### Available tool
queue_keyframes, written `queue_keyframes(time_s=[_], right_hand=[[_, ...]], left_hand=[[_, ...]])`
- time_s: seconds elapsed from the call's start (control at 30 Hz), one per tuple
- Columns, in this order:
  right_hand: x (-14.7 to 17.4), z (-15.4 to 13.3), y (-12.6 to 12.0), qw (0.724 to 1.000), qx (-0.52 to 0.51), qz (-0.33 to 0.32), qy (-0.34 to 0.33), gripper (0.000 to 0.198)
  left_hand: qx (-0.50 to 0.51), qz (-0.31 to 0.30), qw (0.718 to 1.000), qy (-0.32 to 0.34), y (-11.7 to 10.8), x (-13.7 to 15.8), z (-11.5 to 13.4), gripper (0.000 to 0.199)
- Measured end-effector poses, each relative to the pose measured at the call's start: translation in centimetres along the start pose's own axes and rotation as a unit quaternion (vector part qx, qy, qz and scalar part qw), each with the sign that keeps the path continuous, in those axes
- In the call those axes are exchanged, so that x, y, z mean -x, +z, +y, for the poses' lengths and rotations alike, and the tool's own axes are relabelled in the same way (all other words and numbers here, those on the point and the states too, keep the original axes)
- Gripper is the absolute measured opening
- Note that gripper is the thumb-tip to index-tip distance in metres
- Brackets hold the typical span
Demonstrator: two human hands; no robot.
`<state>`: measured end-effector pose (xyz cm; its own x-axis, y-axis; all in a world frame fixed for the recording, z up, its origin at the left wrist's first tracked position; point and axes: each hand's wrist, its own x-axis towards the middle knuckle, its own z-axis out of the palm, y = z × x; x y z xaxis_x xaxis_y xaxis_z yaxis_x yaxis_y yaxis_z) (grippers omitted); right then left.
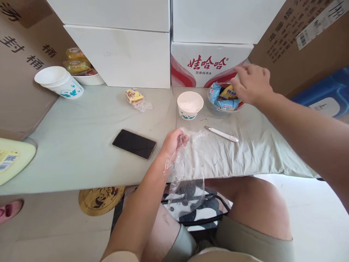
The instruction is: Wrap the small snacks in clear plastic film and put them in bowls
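My left hand (174,143) is closed on a clear plastic bag (188,189), which hangs crumpled over the table edge in front of my lap. Above a clear bowl (222,108) at the right, my right hand (252,83) hovers with fingers apart and bent downward, holding nothing I can see. Blue snack packets (227,104) and a yellow packet (229,92) lie in that bowl, partly covered by the hand. Just left of the bowl stands a white paper cup (190,105) with a leaf print. A white utility knife (221,134) rests nearer to me.
A black phone (134,143) and a small yellow snack packet (134,95) lie left of centre. Stacked paper cups (60,83) lean at the far left, near a white bowl (89,79) of wrapped snacks. White boxes (117,56) and cardboard boxes (308,47) wall in the table's back and sides.
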<state>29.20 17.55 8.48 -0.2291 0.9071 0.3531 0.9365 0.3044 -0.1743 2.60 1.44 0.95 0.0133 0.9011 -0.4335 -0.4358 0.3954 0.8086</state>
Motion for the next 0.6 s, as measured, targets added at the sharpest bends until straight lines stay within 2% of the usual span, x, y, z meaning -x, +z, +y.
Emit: queue_keyframes(time_s=[0.07, 0.13, 0.2, 0.23, 0.3, 0.33, 0.4, 0.5, 0.6], right_hand=[[3.2, -3.2, -2.1, 0.994, -0.047, 0.056, -0.086, 0.044], [7.4, -6.9, -3.4, 0.969, -0.102, 0.054, -0.220, 0.054], [11.8, -10.3, -3.6, 0.940, -0.130, -0.007, -0.316, 0.055], [13.9, -11.6, -3.2, 0.931, -0.126, -0.051, -0.339, 0.052], [17.5, -12.9, -1.8, 0.900, -0.128, -0.126, -0.396, 0.047], [18.9, -12.9, -1.0, 0.895, -0.136, -0.132, -0.404, 0.044], [20.9, -11.7, 0.6, 0.912, -0.162, -0.078, -0.368, 0.031], [21.3, -8.7, 2.3, 0.966, -0.173, 0.044, -0.190, 0.009], [20.0, -6.6, 3.6, 0.969, -0.214, 0.123, -0.018, 0.003]], left_hand=[[-0.021, 0.007, 1.000, 0.004, 0.0, 0.2, 0.2, 0.024], [-0.050, 0.002, 0.999, 0.016, 0.0, 0.4, 0.3, 0.026], [-0.076, -0.012, 0.996, 0.035, -0.1, 0.6, 0.4, 0.025], [-0.088, -0.017, 0.995, 0.041, -0.2, 0.6, 0.4, 0.024], [-0.104, -0.016, 0.994, 0.031, -0.3, 0.5, 0.3, 0.023], [-0.107, -0.008, 0.994, 0.021, -0.4, 0.5, 0.3, 0.023], [-0.101, 0.009, 0.995, 0.001, -0.6, 0.4, 0.3, 0.020], [-0.077, 0.024, 0.997, -0.014, -1.1, 0.2, 0.6, 0.015], [-0.059, 0.042, 0.997, -0.026, -1.7, 0.0, 1.0, 0.015]])
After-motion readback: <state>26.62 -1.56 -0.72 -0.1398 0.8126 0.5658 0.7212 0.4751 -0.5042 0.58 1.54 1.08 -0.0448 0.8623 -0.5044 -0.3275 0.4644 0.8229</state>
